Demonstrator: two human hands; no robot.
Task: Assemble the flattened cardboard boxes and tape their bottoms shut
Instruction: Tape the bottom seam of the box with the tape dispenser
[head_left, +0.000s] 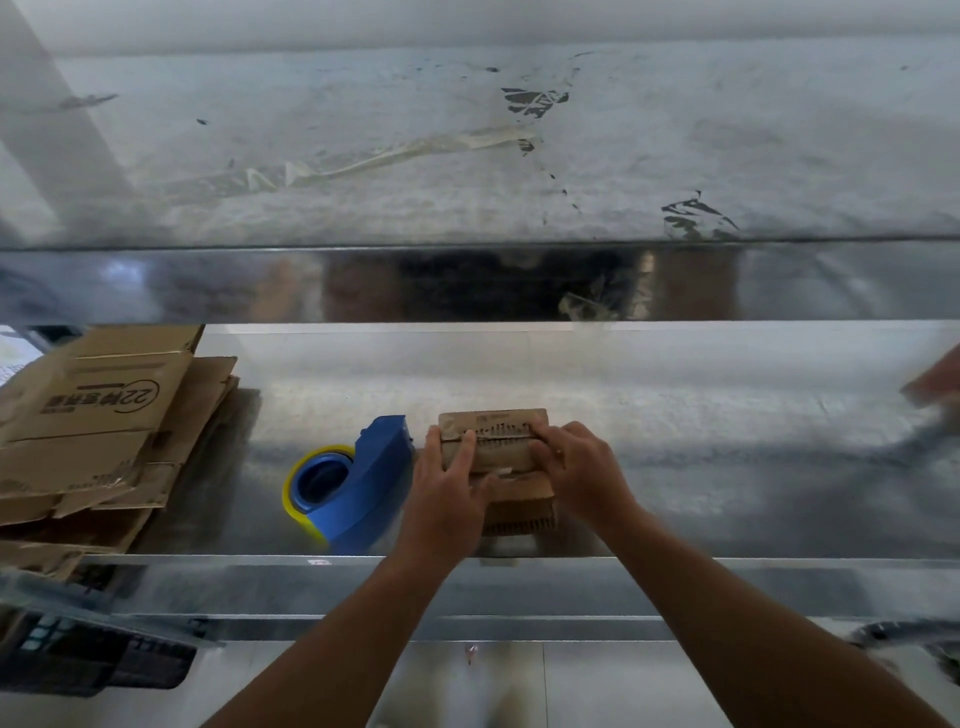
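1. Hands on the small cardboard box, which sits near the front edge of the tabletop, about midway along it.
2. Left hand clamps it: fingers flat and pressed together on top, thumb against the near side.
3. Right hand curls its fingers over the right end, gripping.
4. Looks light and stiff along the creases, but thin flaps will likely spring back, so hold at the seam and keep them pressed.
5. Tape dispenser lies just left of the box, and the flattened boxes wait at the left edge.
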